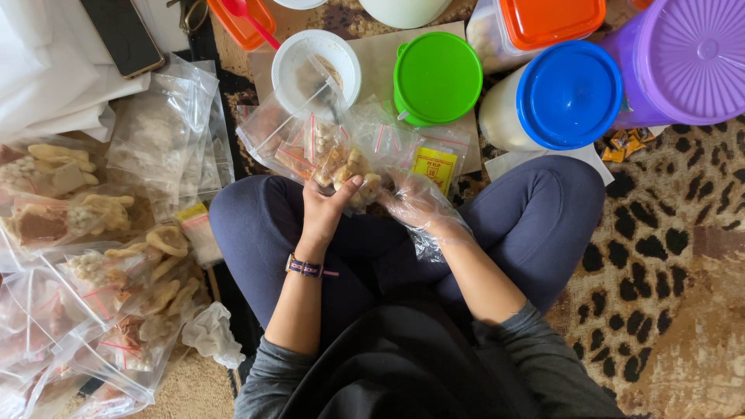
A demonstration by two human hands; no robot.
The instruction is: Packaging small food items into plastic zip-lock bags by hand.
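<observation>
The bare left hand [324, 208] pinches a clear zip-top plastic bag of mixed snacks [334, 159] above the lap; the plastic-gloved right hand [415, 206] seems curled at its mouth, grip unclear; best kept upright and steady, so nothing spills.

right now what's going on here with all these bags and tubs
A person sits cross-legged on a leopard-print rug, packing mixed snacks into small clear bags. The left hand grips a partly filled zip bag over the lap; the right hand, in a loose plastic glove, steadies it from the other side. A pile of filled bags lies at the person's left. Ahead stand a white bowl and tubs with green, blue and purple lids.
</observation>
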